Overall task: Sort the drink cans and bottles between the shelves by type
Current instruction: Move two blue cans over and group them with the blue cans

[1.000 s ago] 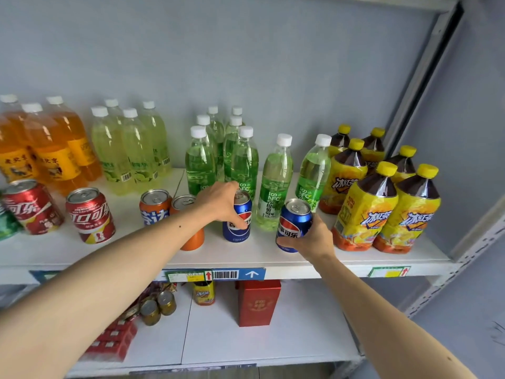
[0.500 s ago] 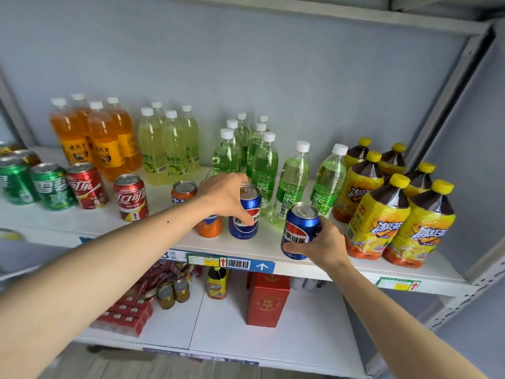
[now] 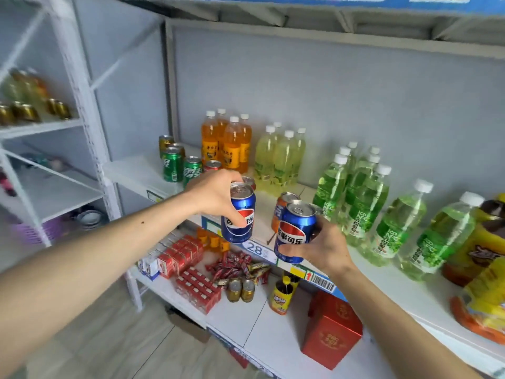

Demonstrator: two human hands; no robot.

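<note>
My left hand (image 3: 216, 195) grips a blue Pepsi can (image 3: 240, 214) from the side, lifted in front of the shelf's front edge. A second blue Pepsi can (image 3: 293, 231) is in the grip of my right hand (image 3: 322, 247), tilted slightly and held off the white shelf (image 3: 382, 280). An orange can (image 3: 281, 206) stands on the shelf just behind the two. Green Sprite cans (image 3: 175, 164) and red cola cans (image 3: 212, 166) stand to the left. Behind are orange soda bottles (image 3: 229, 143), pale yellow bottles (image 3: 276, 157), green bottles (image 3: 363, 195) and yellow iced-tea bottles (image 3: 481, 247).
The lower shelf (image 3: 246, 318) holds red cartons (image 3: 191, 269), wrapped sweets, small gold cans (image 3: 241, 289), a small yellow bottle (image 3: 281, 295) and a red box (image 3: 332, 329). A second white rack (image 3: 82, 86) stands at the left with gold cans (image 3: 24, 110) on it.
Both hands have lifted their Pepsi cans off the shelf and drawn them toward me. The view has swung left, bringing the left rack into sight.
</note>
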